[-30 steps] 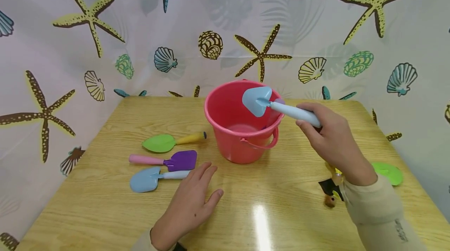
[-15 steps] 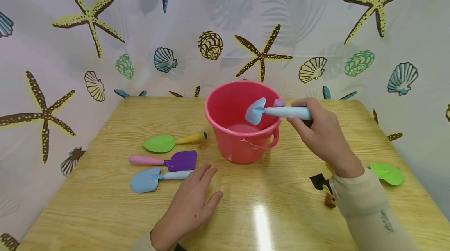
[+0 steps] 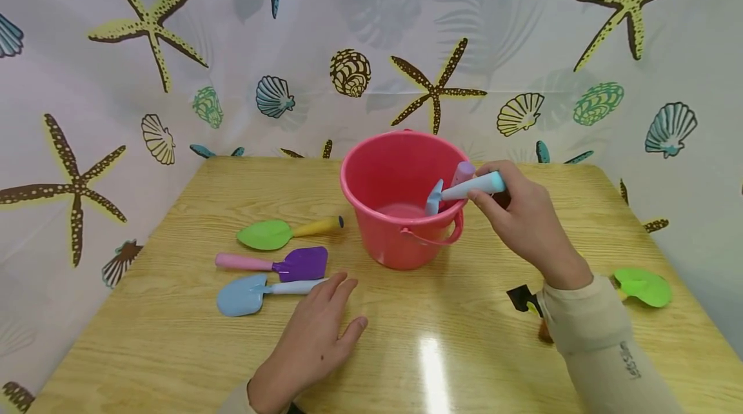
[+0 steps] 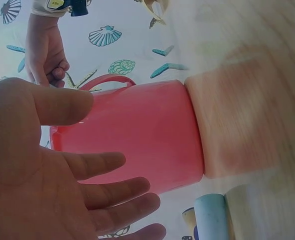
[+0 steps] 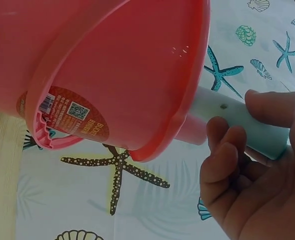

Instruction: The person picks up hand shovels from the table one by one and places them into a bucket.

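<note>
My right hand pinches the pale blue handle of a toy trowel at the right rim of the pink bucket. The trowel's blade points down inside the bucket; in the right wrist view the handle sticks out past the rim between thumb and fingers. A pinkish-purple handle leans beside it inside the bucket. My left hand has its fingers spread over the table, close to the handle of a second light blue trowel. The left wrist view shows that palm facing the bucket, holding nothing.
Left of the bucket lie a purple shovel with pink handle and a green trowel with yellow handle. On the right are a green blade and a black blade, partly behind the right sleeve. A patterned curtain surrounds the wooden table.
My right hand has shifted slightly left, and the trowel's blade has turned and dropped from above the bucket's opening into it. My left hand stays in place.
</note>
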`<state>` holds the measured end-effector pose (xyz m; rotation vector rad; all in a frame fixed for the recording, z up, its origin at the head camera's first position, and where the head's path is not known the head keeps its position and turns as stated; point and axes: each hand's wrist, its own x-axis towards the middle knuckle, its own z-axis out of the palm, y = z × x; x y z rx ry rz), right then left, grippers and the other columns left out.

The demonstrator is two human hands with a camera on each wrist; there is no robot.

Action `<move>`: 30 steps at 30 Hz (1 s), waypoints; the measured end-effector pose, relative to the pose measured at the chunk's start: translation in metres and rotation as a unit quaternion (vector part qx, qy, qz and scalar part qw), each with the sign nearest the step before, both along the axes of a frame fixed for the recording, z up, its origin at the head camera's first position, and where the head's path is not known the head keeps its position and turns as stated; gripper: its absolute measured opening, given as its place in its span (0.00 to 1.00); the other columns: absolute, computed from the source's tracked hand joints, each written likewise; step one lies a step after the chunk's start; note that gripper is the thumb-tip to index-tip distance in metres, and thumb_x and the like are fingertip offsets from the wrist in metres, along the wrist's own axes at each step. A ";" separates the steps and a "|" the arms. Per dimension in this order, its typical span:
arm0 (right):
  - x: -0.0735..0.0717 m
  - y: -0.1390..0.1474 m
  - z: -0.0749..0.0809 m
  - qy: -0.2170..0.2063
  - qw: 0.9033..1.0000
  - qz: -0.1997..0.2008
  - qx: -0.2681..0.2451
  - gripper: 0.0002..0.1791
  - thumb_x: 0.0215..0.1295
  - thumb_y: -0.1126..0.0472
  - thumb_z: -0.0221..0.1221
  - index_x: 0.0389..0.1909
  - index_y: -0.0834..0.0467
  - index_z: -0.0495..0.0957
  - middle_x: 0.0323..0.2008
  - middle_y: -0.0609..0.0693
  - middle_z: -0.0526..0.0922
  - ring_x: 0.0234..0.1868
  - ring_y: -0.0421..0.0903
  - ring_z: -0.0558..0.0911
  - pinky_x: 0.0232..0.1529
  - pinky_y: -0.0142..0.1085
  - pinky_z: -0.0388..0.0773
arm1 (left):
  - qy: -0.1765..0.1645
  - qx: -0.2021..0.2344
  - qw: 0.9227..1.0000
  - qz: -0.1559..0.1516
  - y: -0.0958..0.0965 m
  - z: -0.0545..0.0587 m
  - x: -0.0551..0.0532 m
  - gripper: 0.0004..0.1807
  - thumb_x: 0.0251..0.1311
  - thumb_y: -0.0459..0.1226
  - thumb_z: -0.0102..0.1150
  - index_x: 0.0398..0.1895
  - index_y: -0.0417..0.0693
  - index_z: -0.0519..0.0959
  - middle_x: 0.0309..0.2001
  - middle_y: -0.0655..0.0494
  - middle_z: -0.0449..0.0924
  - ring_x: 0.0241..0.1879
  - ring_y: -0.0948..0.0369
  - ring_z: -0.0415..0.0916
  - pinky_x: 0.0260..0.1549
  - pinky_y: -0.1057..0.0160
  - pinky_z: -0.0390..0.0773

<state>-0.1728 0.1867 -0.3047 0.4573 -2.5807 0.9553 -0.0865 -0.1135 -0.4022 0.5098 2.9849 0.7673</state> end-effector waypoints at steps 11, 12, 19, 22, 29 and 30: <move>0.000 0.000 -0.001 -0.013 1.000 0.003 0.005 0.19 0.69 0.58 0.61 0.57 0.59 0.72 0.32 0.54 0.76 0.28 0.45 0.70 0.25 0.27 0.70 | -0.003 -0.001 1.000 0.001 0.001 0.001 -0.003 0.31 0.67 0.49 0.57 0.69 0.44 0.69 0.71 0.43 0.66 0.71 0.46 0.64 0.68 0.42 0.68; 0.000 0.000 -0.001 -0.014 1.000 0.003 0.007 0.20 0.69 0.58 0.61 0.58 0.59 0.72 0.33 0.54 0.76 0.28 0.45 0.71 0.25 0.27 0.70 | -0.001 0.001 1.000 0.002 0.001 0.002 -0.003 0.31 0.67 0.49 0.57 0.69 0.44 0.69 0.71 0.44 0.66 0.71 0.47 0.64 0.68 0.43 0.68; -0.001 -0.001 0.000 -0.021 1.000 0.008 0.011 0.21 0.69 0.57 0.61 0.58 0.60 0.71 0.33 0.55 0.76 0.29 0.47 0.71 0.25 0.28 0.70 | 0.002 0.002 1.000 0.006 0.002 0.003 -0.004 0.31 0.66 0.49 0.58 0.68 0.44 0.70 0.71 0.45 0.67 0.71 0.48 0.65 0.67 0.43 0.69; -0.001 -0.002 -0.001 -0.024 1.000 0.009 0.011 0.20 0.69 0.57 0.60 0.58 0.61 0.71 0.34 0.55 0.76 0.30 0.48 0.72 0.25 0.28 0.71 | 0.006 0.003 1.000 0.007 0.002 0.002 -0.004 0.31 0.66 0.48 0.58 0.68 0.44 0.70 0.70 0.45 0.68 0.71 0.48 0.65 0.68 0.43 0.68; -0.003 -0.003 -0.003 -0.024 1.000 0.012 0.012 0.19 0.70 0.58 0.60 0.57 0.61 0.71 0.34 0.54 0.76 0.30 0.47 0.71 0.26 0.28 0.70 | 0.003 0.004 1.000 0.008 0.001 0.001 -0.003 0.31 0.66 0.49 0.58 0.68 0.44 0.70 0.71 0.45 0.67 0.72 0.47 0.64 0.68 0.43 0.68; -0.004 -0.003 -0.004 -0.025 1.000 0.014 0.011 0.19 0.70 0.58 0.60 0.57 0.61 0.71 0.34 0.54 0.76 0.30 0.47 0.71 0.26 0.28 0.70 | 0.000 0.005 1.000 0.007 0.001 0.000 -0.003 0.31 0.66 0.49 0.58 0.68 0.44 0.70 0.71 0.44 0.66 0.72 0.47 0.64 0.68 0.43 0.67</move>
